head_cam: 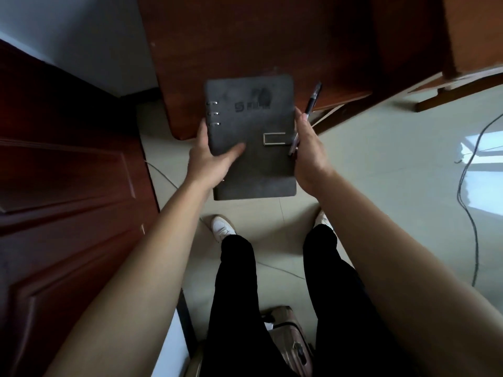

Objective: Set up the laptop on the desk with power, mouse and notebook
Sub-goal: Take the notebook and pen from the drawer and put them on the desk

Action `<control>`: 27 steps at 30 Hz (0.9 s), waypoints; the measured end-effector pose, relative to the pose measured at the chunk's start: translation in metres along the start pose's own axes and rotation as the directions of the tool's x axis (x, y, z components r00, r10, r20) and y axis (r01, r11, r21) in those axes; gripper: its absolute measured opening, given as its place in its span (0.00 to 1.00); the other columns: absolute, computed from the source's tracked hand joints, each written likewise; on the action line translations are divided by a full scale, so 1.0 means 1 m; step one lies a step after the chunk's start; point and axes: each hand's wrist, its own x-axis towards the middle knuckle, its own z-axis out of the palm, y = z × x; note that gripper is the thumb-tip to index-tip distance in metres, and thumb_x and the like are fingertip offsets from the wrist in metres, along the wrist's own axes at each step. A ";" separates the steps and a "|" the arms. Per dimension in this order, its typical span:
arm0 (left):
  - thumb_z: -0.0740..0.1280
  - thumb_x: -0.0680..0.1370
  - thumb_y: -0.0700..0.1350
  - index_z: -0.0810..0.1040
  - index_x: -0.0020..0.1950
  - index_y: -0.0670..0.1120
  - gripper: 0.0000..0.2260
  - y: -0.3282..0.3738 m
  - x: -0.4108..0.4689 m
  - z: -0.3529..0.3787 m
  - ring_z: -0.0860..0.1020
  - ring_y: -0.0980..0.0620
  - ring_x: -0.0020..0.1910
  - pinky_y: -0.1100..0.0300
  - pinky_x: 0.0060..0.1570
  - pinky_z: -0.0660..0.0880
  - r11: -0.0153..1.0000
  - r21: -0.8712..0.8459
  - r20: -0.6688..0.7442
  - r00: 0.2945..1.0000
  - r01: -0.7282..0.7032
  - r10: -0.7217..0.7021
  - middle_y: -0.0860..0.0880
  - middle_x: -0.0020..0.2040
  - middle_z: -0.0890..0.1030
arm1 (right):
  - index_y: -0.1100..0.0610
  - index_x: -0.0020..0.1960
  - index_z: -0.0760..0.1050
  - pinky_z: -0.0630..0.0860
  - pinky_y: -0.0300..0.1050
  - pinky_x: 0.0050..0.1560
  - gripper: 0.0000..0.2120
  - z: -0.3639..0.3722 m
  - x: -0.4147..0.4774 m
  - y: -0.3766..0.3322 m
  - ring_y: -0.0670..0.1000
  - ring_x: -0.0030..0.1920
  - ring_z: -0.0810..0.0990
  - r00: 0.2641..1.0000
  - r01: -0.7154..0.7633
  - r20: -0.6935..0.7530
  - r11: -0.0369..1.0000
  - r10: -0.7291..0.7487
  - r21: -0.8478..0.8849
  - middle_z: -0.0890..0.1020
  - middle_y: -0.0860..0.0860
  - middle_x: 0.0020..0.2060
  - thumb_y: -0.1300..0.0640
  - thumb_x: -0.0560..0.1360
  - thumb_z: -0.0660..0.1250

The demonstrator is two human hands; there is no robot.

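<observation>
I hold a dark grey ring-bound notebook [251,131] with a metal clasp in both hands, above the floor and over the near corner of the brown wooden desk [272,44]. My left hand [209,159] grips its left edge, thumb on the cover. On the right edge sits my right hand [310,153], which also pinches a black pen [310,107] against that edge. No laptop, mouse or charger shows in this view.
A dark red wooden door [62,186] stands at the left. A black cable [468,202] trails over the pale tiled floor on the right. A pinkish suitcase [291,341] lies behind my legs. Wooden furniture legs [449,88] stand at the upper right.
</observation>
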 end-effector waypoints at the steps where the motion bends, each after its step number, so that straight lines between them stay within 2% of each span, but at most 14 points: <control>1: 0.76 0.72 0.52 0.66 0.73 0.59 0.32 -0.003 -0.007 0.001 0.79 0.57 0.61 0.50 0.66 0.74 0.997 -0.070 0.043 0.999 0.010 -0.007 0.57 0.63 0.80 | 0.51 0.78 0.64 0.64 0.57 0.76 0.23 -0.005 -0.005 0.000 0.51 0.73 0.69 1.000 0.008 0.001 1.000 -0.008 -0.022 0.72 0.51 0.73 0.45 0.86 0.49; 4: 0.71 0.77 0.51 0.71 0.68 0.62 0.21 0.001 -0.034 0.001 0.81 0.60 0.56 0.47 0.60 0.77 0.974 -0.219 0.136 0.990 0.057 -0.027 0.63 0.59 0.82 | 0.51 0.78 0.65 0.62 0.56 0.76 0.24 -0.011 -0.031 -0.011 0.49 0.74 0.68 0.999 0.034 0.022 0.996 -0.032 -0.078 0.71 0.49 0.74 0.44 0.85 0.50; 7: 0.68 0.79 0.54 0.72 0.66 0.64 0.16 0.033 -0.066 -0.009 0.82 0.60 0.54 0.52 0.49 0.81 0.970 -0.237 0.187 0.982 0.048 -0.003 0.63 0.58 0.82 | 0.47 0.78 0.63 0.63 0.53 0.76 0.24 -0.013 -0.071 -0.043 0.48 0.74 0.68 0.998 0.060 0.026 0.993 -0.057 -0.104 0.71 0.47 0.74 0.42 0.85 0.50; 10: 0.62 0.80 0.59 0.74 0.63 0.67 0.12 0.073 -0.092 -0.024 0.83 0.55 0.50 0.53 0.44 0.79 0.967 -0.237 0.234 0.971 0.094 -0.038 0.61 0.56 0.83 | 0.45 0.76 0.67 0.70 0.46 0.67 0.24 -0.014 -0.114 -0.081 0.50 0.71 0.71 0.999 0.025 0.041 0.996 -0.021 -0.090 0.74 0.47 0.72 0.39 0.84 0.51; 12: 0.59 0.80 0.63 0.79 0.61 0.63 0.14 0.101 -0.107 -0.035 0.84 0.54 0.45 0.55 0.43 0.79 0.954 -0.259 0.290 0.954 0.151 -0.073 0.56 0.55 0.85 | 0.43 0.70 0.74 0.72 0.51 0.60 0.23 -0.017 -0.146 -0.108 0.50 0.65 0.75 0.999 0.005 0.041 0.998 -0.002 -0.063 0.78 0.48 0.67 0.36 0.82 0.52; 14: 0.56 0.79 0.66 0.85 0.49 0.64 0.18 0.143 -0.129 -0.041 0.85 0.54 0.40 0.58 0.38 0.78 0.958 -0.252 0.344 0.938 0.133 -0.040 0.54 0.47 0.87 | 0.40 0.63 0.77 0.73 0.55 0.56 0.20 -0.027 -0.183 -0.143 0.51 0.63 0.77 0.999 0.031 0.018 1.000 -0.031 0.002 0.82 0.47 0.61 0.35 0.81 0.53; 16: 0.55 0.79 0.67 0.85 0.39 0.64 0.21 0.181 -0.150 -0.037 0.85 0.53 0.40 0.59 0.36 0.76 0.969 -0.226 0.383 0.924 0.099 -0.005 0.55 0.41 0.87 | 0.40 0.64 0.76 0.74 0.53 0.51 0.20 -0.040 -0.212 -0.169 0.53 0.63 0.77 0.998 0.062 -0.008 0.995 -0.062 0.073 0.81 0.48 0.61 0.35 0.81 0.52; 17: 0.55 0.79 0.67 0.84 0.38 0.63 0.21 0.207 -0.164 -0.031 0.84 0.53 0.41 0.58 0.37 0.75 0.976 -0.209 0.405 0.914 0.058 0.033 0.55 0.40 0.86 | 0.40 0.67 0.74 0.74 0.53 0.51 0.21 -0.051 -0.229 -0.186 0.54 0.64 0.77 0.995 0.101 -0.025 0.990 -0.099 0.098 0.80 0.49 0.64 0.35 0.82 0.52; 19: 0.55 0.79 0.68 0.82 0.46 0.61 0.19 0.242 -0.184 -0.016 0.82 0.51 0.46 0.55 0.43 0.74 0.985 -0.171 0.449 0.891 0.020 0.060 0.53 0.45 0.85 | 0.39 0.72 0.70 0.74 0.56 0.54 0.23 -0.072 -0.252 -0.208 0.56 0.65 0.76 0.989 0.146 -0.051 0.984 -0.141 0.106 0.77 0.53 0.68 0.35 0.82 0.51; 21: 0.53 0.78 0.69 0.74 0.65 0.63 0.21 0.273 -0.202 0.004 0.80 0.48 0.55 0.52 0.49 0.75 0.990 -0.137 0.507 0.856 -0.030 0.097 0.49 0.58 0.81 | 0.39 0.74 0.67 0.74 0.61 0.59 0.25 -0.100 -0.274 -0.227 0.58 0.65 0.75 0.980 0.191 -0.076 0.974 -0.183 0.120 0.76 0.54 0.69 0.34 0.80 0.53; 22: 0.53 0.78 0.69 0.69 0.72 0.62 0.25 0.298 -0.217 0.026 0.80 0.46 0.57 0.51 0.50 0.75 0.989 -0.127 0.538 0.832 -0.081 0.137 0.47 0.61 0.80 | 0.40 0.74 0.67 0.74 0.62 0.61 0.25 -0.127 -0.290 -0.242 0.58 0.64 0.76 0.971 0.233 -0.092 0.962 -0.221 0.144 0.76 0.54 0.67 0.34 0.80 0.54; 25: 0.54 0.77 0.71 0.63 0.77 0.61 0.30 0.336 -0.236 0.075 0.80 0.44 0.55 0.47 0.50 0.76 0.987 -0.097 0.631 0.759 -0.128 0.160 0.44 0.61 0.78 | 0.42 0.70 0.74 0.76 0.63 0.59 0.24 -0.195 -0.315 -0.263 0.56 0.54 0.82 0.959 0.279 -0.098 0.939 -0.264 0.201 0.83 0.54 0.56 0.34 0.81 0.52; 27: 0.55 0.76 0.72 0.63 0.77 0.60 0.31 0.360 -0.253 0.120 0.78 0.42 0.58 0.43 0.54 0.75 0.986 -0.083 0.678 0.717 -0.141 0.160 0.41 0.66 0.76 | 0.42 0.66 0.78 0.79 0.62 0.55 0.24 -0.253 -0.336 -0.276 0.55 0.52 0.84 0.958 0.284 -0.089 0.934 -0.271 0.218 0.83 0.54 0.53 0.34 0.82 0.50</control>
